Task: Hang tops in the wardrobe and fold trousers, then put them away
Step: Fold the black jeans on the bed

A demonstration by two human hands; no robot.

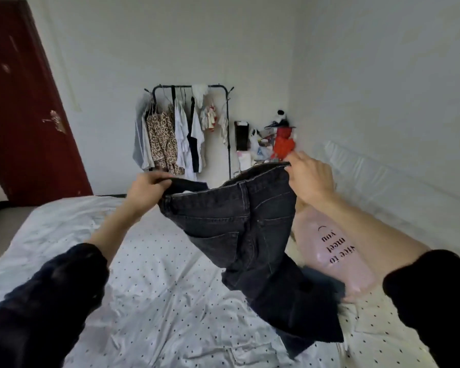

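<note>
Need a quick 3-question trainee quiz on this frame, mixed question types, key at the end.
1. True or false: the dark grey denim jeans lie folded flat on the white polka-dot bed sheet.
2. Which part of the jeans does the grip of both the left hand and the right hand hold? A) hems B) waistband C) knees
3. Fill in: the black metal clothes rail stands against the far ____.

Key: 1 false, they are held up with the legs hanging down to the sheet; 2 B; 3 wall.
</note>
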